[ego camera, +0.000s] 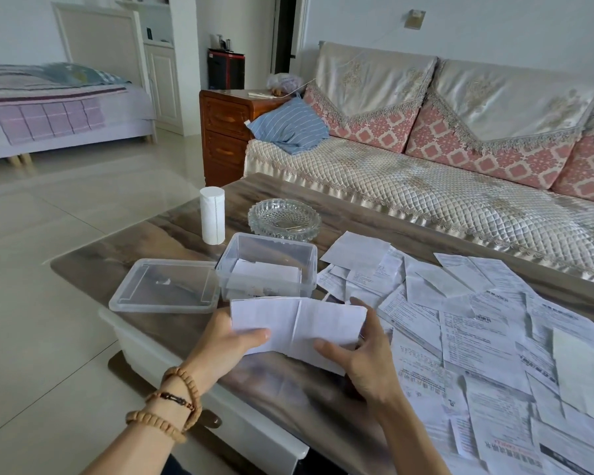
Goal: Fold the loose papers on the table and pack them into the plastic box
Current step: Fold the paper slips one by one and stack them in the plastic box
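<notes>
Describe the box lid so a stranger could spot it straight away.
Start at the wooden coffee table in front of the sofa. Near its left edge sits the clear plastic box holding folded papers; the lid lies flat just left of it. Unlike the box, it is shallow and holds no papers.

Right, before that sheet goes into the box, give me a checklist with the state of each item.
1. Both hands on the paper: ok. The left hand and right hand each grip an end of the held paper.
2. Paper folded small enough: not ok. It shows a centre crease but is spread open, wider than the plastic box.
3. Box open: ok. Its lid lies on the table beside it.
4. Room inside: ok. Folded papers sit low in it.
5. Path clear: ok. Nothing stands between paper and box.
6. Work left: loose papers cover the table.
</notes>
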A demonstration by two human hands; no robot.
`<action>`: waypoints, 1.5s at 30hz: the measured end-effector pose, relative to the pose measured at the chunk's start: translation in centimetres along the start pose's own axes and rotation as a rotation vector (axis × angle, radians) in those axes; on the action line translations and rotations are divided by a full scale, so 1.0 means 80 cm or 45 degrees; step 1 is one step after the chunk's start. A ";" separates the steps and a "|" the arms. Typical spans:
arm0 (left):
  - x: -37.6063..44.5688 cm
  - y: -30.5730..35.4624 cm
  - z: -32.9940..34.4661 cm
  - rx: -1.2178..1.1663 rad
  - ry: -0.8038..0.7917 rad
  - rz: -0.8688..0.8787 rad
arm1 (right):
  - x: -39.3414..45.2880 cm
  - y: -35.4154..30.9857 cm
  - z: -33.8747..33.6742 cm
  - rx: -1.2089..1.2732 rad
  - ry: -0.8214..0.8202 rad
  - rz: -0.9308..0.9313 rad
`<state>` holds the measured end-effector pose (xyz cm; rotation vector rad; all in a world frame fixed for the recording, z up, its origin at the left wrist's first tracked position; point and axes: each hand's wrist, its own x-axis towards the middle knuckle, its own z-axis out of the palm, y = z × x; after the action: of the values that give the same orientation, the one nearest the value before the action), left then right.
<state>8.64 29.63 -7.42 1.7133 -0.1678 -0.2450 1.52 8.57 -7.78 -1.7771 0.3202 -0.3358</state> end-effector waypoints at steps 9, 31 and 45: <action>0.012 0.007 -0.003 -0.013 -0.068 -0.040 | 0.011 -0.014 -0.005 0.245 -0.262 0.060; 0.003 0.003 0.014 -0.054 -0.006 -0.014 | 0.005 -0.007 -0.002 0.120 -0.172 -0.029; 0.002 0.014 0.004 0.416 0.062 0.592 | 0.059 -0.024 -0.015 -0.286 -0.179 -0.235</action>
<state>8.71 29.14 -6.34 1.9430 -0.5868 0.1782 5.47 6.06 -5.38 -2.0462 0.0956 -0.3128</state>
